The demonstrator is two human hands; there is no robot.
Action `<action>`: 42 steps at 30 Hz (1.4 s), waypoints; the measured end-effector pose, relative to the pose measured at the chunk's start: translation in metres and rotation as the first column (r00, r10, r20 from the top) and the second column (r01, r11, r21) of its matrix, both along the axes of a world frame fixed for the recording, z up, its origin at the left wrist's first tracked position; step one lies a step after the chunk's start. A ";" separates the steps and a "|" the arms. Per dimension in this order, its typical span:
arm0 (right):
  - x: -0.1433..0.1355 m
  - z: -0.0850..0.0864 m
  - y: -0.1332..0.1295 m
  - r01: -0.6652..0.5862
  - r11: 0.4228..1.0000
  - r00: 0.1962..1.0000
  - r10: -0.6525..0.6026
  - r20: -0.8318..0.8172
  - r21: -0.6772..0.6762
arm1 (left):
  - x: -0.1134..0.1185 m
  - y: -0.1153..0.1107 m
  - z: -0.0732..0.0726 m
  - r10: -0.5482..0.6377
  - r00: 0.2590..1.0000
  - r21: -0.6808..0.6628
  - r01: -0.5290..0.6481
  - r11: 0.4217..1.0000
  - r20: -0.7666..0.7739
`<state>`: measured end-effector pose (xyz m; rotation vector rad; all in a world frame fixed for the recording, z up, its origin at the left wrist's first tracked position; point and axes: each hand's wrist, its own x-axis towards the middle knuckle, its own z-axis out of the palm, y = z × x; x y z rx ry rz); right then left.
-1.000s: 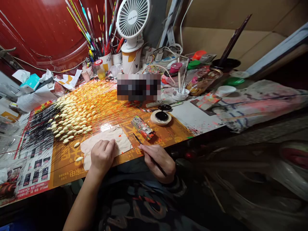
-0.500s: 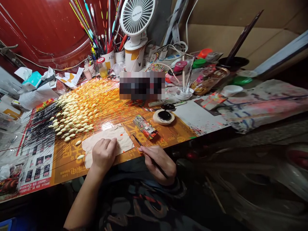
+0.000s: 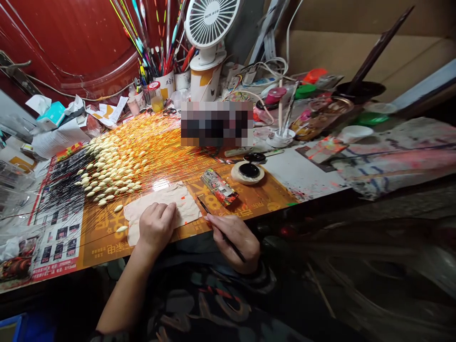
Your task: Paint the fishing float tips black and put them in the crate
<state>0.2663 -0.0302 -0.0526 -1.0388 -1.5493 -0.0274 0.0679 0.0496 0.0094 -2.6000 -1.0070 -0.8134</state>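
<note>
My left hand [image 3: 156, 225] is closed, knuckles up, on a pale, creased cloth [image 3: 187, 205]; what its fingers hold, if anything, is hidden. Between the fingers and thumb of my right hand [image 3: 235, 242] is a slim dark paintbrush [image 3: 205, 207], its tip pointing up and left just past the cloth's right edge. A painted, stained block [image 3: 218, 186] lies beyond the brush tip. Behind that stands a round pot of black paint [image 3: 248, 170]. Many fishing floats [image 3: 110, 173] with cream bodies, dark stems and orange-yellow tips lie spread left of the cloth.
A white fan [image 3: 213, 19] stands at the back beside cups of brushes and floats. Brushes rest in a white dish [image 3: 280, 138] on the right. A paint-stained cloth [image 3: 399, 152] covers the right end. The table's front edge is close to my body.
The view has shifted slightly, so the table's things appear a little farther right. Both hands keep nearly the same pose, and the brush stays in my right hand.
</note>
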 end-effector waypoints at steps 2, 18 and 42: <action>0.000 0.000 0.000 0.007 1.000 1.000 -0.007 0.003 0.000 | 0.000 0.000 0.000 0.001 1.000 -0.002 -0.001 1.000 -0.001; -0.011 0.000 -0.003 -0.047 0.999 0.999 0.047 -0.012 0.000 | 0.001 -0.001 0.001 0.009 1.000 0.003 -0.009 1.000 -0.011; 0.032 0.029 -0.010 0.085 0.996 0.987 -0.088 -0.135 -0.028 | -0.001 0.001 0.002 -0.021 1.000 0.027 0.021 0.999 0.019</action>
